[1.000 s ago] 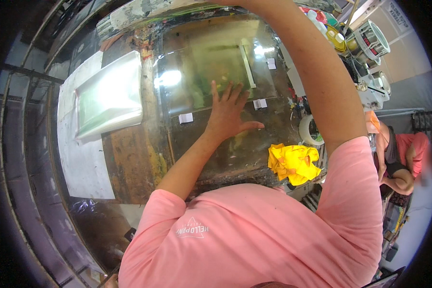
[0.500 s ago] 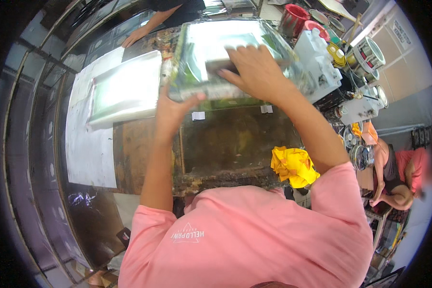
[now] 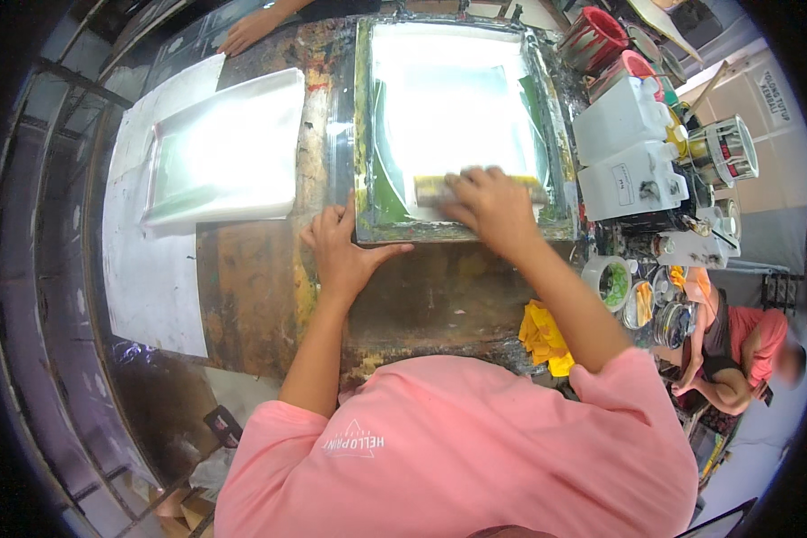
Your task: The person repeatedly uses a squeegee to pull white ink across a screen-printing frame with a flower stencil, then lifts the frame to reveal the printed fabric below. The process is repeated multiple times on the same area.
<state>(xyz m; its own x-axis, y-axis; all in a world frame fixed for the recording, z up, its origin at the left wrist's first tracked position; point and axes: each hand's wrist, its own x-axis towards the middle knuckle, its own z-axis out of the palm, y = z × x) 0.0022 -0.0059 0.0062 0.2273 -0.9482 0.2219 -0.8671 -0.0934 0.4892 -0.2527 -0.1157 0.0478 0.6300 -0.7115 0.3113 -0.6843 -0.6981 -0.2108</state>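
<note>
A screen printing frame [image 3: 365, 134] lies on the worktable, its mesh bright with glare and green showing along the sides. My right hand [image 3: 498, 202] is closed on a squeegee [image 3: 429, 188] with a yellowish bar, resting across the near part of the mesh; the fingers are slightly blurred. At the frame's near left corner, my left hand [image 3: 339, 251] has thumb and forefinger spread, the thumb along the near edge and the forefinger along the left side. To the left, a stack of clear plastic sheets [image 3: 229, 148] rests on white paper [image 3: 152, 278].
Plastic jugs [image 3: 623, 130] and a red paint bucket [image 3: 592, 40] crowd the right side. A crumpled yellow cloth [image 3: 544, 336] sits by my right elbow. Another person's hand [image 3: 249, 31] touches the table's far left. Someone [image 3: 735, 359] sits at the right.
The screen frame, raised and blurred before, now lies flat on the table. My right hand has brought the squeegee nearer to me. My left thumb and forefinger have spread at its corner.
</note>
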